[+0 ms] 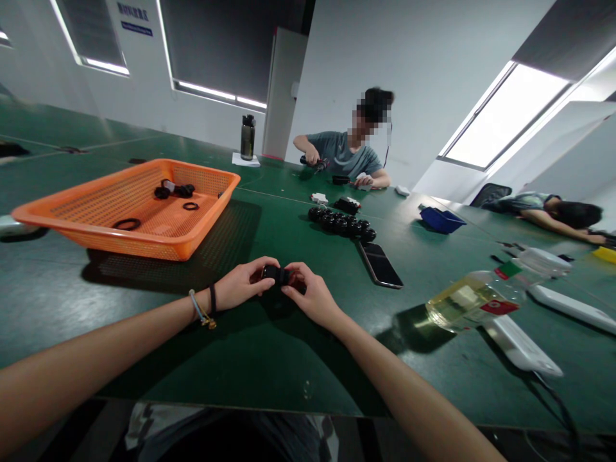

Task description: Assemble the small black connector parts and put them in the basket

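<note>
The left hand (243, 285) and right hand (308, 294) meet at frame center, both pinching a small black part (276, 274) just above the green table (269, 346). An orange basket (144, 240) holding black rings sits at 10 o'clock. A row of black parts (341, 224) lies at 1 o'clock, a phone (380, 264) beside it. A bottle (474, 300) lies at 3 o'clock.

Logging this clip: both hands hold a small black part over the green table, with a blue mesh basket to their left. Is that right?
Not quite: the mesh basket is orange, not blue, as the head view shows. The rest holds: the left hand and right hand pinch a small black part between them over the green table, and the basket sits to their left.
</note>
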Demonstrator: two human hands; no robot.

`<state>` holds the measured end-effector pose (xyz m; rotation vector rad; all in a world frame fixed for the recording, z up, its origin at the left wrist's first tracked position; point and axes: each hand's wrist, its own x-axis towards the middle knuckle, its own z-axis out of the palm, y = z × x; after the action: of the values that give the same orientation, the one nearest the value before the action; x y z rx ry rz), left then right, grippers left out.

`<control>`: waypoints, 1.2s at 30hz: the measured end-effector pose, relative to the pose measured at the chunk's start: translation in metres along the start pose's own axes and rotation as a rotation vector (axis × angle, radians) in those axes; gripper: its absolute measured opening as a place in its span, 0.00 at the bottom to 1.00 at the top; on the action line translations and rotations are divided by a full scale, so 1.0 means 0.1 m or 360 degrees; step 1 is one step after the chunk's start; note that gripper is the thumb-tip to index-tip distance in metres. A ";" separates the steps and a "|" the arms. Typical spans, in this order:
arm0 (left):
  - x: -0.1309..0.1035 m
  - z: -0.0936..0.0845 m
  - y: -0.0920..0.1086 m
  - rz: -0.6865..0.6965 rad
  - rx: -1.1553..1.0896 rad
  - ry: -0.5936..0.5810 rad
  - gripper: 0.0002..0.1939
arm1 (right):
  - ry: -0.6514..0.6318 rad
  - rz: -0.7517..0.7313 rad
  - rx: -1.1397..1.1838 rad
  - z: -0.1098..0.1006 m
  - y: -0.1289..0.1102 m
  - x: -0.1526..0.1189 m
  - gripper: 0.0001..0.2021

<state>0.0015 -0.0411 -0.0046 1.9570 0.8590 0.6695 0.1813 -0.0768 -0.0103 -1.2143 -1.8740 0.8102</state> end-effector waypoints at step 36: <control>0.00 0.00 0.01 0.0000 -0.0019 -0.0005 0.16 | -0.0043 0.0039 -0.0072 -0.02 -0.02 0.01 0.11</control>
<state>0.0019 -0.0417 -0.0044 1.9468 0.8512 0.6704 0.1819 -0.0766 -0.0074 -1.2620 -1.9121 0.8052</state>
